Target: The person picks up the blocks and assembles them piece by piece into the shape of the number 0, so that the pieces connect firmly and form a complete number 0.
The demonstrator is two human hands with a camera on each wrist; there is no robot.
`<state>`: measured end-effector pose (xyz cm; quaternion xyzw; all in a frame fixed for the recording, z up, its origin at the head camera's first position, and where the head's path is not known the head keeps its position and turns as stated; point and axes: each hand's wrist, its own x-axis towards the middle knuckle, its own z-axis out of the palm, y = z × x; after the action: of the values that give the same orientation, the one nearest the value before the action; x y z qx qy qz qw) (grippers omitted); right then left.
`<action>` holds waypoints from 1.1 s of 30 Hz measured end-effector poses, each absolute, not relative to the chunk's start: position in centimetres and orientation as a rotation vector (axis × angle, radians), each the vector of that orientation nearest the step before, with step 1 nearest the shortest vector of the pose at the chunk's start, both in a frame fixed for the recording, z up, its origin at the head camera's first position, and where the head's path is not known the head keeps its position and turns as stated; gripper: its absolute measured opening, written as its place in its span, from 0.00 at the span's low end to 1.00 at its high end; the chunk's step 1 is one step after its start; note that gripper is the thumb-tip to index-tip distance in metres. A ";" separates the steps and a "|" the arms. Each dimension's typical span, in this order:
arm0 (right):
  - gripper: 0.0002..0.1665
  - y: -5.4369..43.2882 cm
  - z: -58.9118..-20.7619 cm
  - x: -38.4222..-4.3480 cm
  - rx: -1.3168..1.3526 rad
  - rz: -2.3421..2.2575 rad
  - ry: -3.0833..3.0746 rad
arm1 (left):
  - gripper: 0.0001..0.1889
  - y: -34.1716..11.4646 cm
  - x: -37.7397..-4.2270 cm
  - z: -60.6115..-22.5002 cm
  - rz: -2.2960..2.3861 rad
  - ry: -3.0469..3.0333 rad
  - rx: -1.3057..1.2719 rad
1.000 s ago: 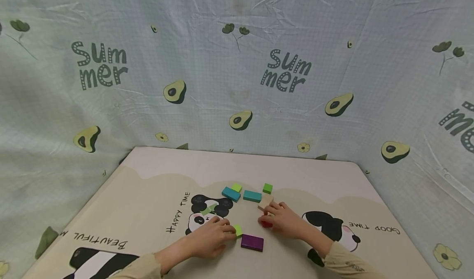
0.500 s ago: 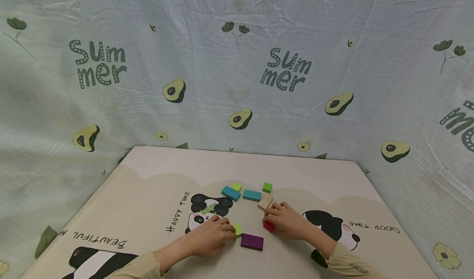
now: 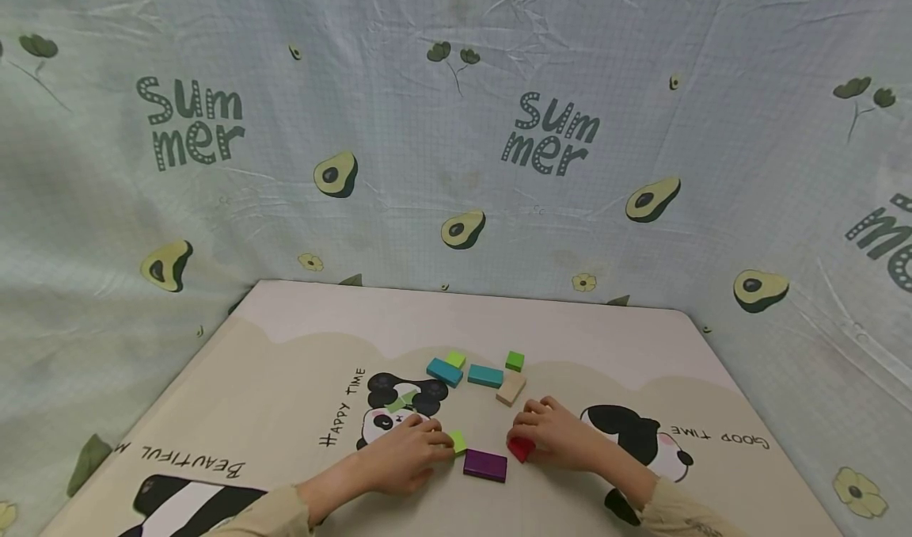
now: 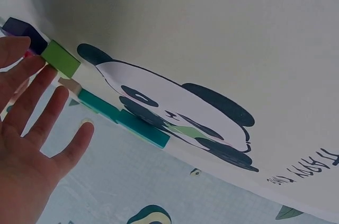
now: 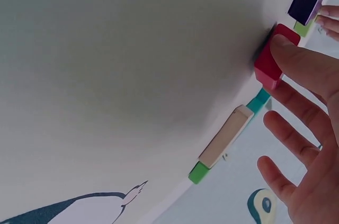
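Observation:
My right hand (image 3: 559, 436) pinches a red block (image 3: 521, 449) between thumb and index finger, to the right of a purple block (image 3: 485, 466). In the right wrist view the thumb lies on the red block's (image 5: 268, 60) face, while the other fingers are spread. My left hand (image 3: 402, 456) rests low at the left with its fingertips at a light green block (image 3: 458, 443). Seen from the left wrist, its fingers are loosely extended beside that green block (image 4: 61, 59); whether they press it I cannot tell.
Farther back lie two teal blocks (image 3: 486, 376), a beige block (image 3: 511, 389), a green cube (image 3: 515, 361) and a lime block (image 3: 456, 359). A panda-printed mat (image 3: 285, 363) covers the table, and a printed curtain (image 3: 399, 125) hangs behind and along the sides.
My right hand has drawn the red block back from the beige block, toward me and slightly right, and turned it. The left hand has stayed in place.

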<state>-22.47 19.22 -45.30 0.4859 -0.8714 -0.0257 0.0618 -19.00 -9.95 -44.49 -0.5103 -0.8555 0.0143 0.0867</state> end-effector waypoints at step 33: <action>0.18 19.0 -45.0 -21.1 1.547 -0.048 -2.584 | 0.17 -10.0 -18.9 -44.4 0.038 -2.574 -1.517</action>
<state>-21.13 18.96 -44.98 0.5125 -0.8561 -0.0158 0.0646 -18.91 -10.02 -44.38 -0.5062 -0.8589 0.0127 0.0768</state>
